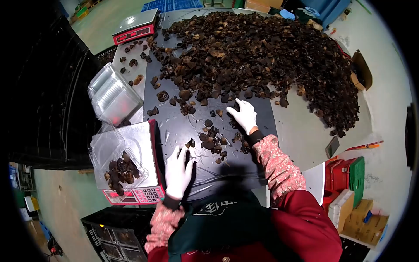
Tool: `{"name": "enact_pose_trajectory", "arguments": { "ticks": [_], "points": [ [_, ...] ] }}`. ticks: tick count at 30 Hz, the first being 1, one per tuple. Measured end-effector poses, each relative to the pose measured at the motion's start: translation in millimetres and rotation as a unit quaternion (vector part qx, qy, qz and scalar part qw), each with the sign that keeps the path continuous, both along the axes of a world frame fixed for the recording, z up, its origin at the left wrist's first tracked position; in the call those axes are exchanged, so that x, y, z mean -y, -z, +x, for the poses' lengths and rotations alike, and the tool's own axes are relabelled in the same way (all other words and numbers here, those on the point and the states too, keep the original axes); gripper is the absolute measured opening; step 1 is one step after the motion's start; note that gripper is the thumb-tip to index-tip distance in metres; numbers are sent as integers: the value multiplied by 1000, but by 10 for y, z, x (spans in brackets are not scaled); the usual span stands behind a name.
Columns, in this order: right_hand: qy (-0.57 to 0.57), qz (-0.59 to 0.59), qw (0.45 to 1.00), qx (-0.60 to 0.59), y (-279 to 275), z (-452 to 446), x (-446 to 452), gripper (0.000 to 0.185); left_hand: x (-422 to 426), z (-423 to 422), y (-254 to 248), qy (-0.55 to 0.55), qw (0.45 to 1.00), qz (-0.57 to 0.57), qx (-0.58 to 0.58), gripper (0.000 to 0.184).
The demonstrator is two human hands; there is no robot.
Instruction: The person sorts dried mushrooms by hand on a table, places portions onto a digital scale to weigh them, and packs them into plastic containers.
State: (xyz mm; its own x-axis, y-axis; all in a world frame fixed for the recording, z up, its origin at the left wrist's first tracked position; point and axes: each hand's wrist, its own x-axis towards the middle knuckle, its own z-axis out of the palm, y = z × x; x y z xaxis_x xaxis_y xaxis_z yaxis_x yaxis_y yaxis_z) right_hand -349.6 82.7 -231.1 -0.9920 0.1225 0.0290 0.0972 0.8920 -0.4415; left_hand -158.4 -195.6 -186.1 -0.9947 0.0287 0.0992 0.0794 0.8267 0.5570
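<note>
The left hand (178, 174) has its fingers apart, loose dark fungus pieces (209, 143) between it and the right hand (245, 117), whose grip I can't tell. I'd pick lightly, piece by piece.

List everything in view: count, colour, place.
Mushroom-like pieces: uncountable, dark brown, heaped far, scattered nearer
Table: one, grey, centre
Scales: two, red-silver, left
Open container: one, clear, on nearer scale
Container stack: one, clear, between scales
Crates: count unclear, black left, blue far
Phone-like object: one, dark, right edge
Bins: several, red and green, right
Cardboard boxes: several, brown, right
Sleeves: two, pink patterned, lower centre
Left hand: one, white-gloved, table's near left
Right hand: one, white-gloved, mid-table
</note>
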Motion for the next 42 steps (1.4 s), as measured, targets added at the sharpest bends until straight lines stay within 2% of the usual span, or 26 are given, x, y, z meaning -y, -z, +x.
{"name": "enact_pose_trajectory", "arguments": {
  "ticks": [3, 6, 7, 8, 10, 11, 13, 14, 16, 17, 20, 22, 24, 25, 26, 29, 31, 32, 33, 34, 36, 37, 38, 39, 40, 42],
  "points": [
    [-108, 11, 992, -63, 34, 29, 255, 72, -312, -330, 337, -37, 998, -40, 22, 70],
    [-194, 46, 973, -113, 69, 36, 468, 56, -541, -542, 327, -41, 998, -42, 38, 77],
    [-226, 44, 964, -131, 84, 9, 468, 45, -605, -588, 327, -38, 997, -33, 50, 77],
    [-266, 29, 954, -137, 84, -27, 423, 25, -659, -616, 324, -35, 997, -50, 44, 69],
    [-338, -3, 934, -115, 146, -145, 248, 11, -741, -657, 253, -49, 994, -70, 73, 57],
    [-358, -39, 920, -156, 177, -182, 127, 5, -732, -660, 346, -50, 995, -62, 59, 52],
    [-372, -43, 919, -123, 181, -206, -147, 6, -721, -618, 442, -49, 998, -32, 22, 35],
    [-367, -37, 924, -98, 126, -179, -288, 7, -722, -585, 463, -52, 998, -33, 24, 35],
    [-360, -53, 925, -109, 128, -13, -517, 11, -685, -545, 581, -64, 998, 12, -16, 25],
    [-376, -37, 906, -190, 150, 103, -596, 14, -611, -549, 728, -56, 994, 39, -90, 20],
    [-367, 46, 904, -215, 27, 338, -681, 14, -499, -567, 788, -146, 968, 205, -8, 22],
    [-367, 61, 907, -197, 130, 348, -735, 15, -440, -613, 838, -142, 960, 241, -21, 26],
    [-344, 79, 911, -215, 234, 313, -740, 13, -418, -607, 782, -146, 881, 447, 52, 39],
    [-305, 31, 929, -207, 277, 272, -719, 14, -407, -604, 730, -141, 861, 487, 45, 52],
    [-267, -17, 943, -198, 312, 215, -706, 14, -362, -584, 666, -150, 842, 515, 59, 54],
    [-174, -144, 973, -51, 95, 153, -499, 11, -191, -534, 603, -174, 775, 602, 90, 42],
    [-190, -224, 955, -40, 5, 198, -226, 18, -167, -520, 570, -168, 793, 580, 83, 14],
    [-245, -203, 948, -29, -49, 220, -95, 26, -142, -519, 582, -149, 807, 564, 89, 5],
    [-288, -152, 945, -23, -19, 229, 37, 27, -237, -538, 458, -147, 827, 530, 114, 5],
    [-329, -100, 939, -16, -44, 261, 185, 29, -246, -625, 486, -134, 881, 420, 169, 10],
    [-314, -21, 948, 51, -134, 381, 492, 29, -535, -696, 498, -128, 973, 187, 36, 18],
    [-313, -31, 948, 43, -152, 382, 514, 28, -596, -730, 505, -115, 984, 126, 57, 20],
    [-331, 11, 937, 116, -215, 345, 567, 23, -612, -735, 510, -104, 989, 70, 72, 23],
    [-328, 16, 940, 93, -196, 329, 611, 20, -616, -738, 596, -78, 995, 26, 59, 24],
    [-319, 14, 945, 73, -119, 335, 591, 18, -622, -745, 553, -69, 994, 32, 83, 22],
    [-318, 26, 946, 50, -79, 365, 493, 18, -662, -721, 753, -85, 996, 22, -8, 19]
  ]
}}
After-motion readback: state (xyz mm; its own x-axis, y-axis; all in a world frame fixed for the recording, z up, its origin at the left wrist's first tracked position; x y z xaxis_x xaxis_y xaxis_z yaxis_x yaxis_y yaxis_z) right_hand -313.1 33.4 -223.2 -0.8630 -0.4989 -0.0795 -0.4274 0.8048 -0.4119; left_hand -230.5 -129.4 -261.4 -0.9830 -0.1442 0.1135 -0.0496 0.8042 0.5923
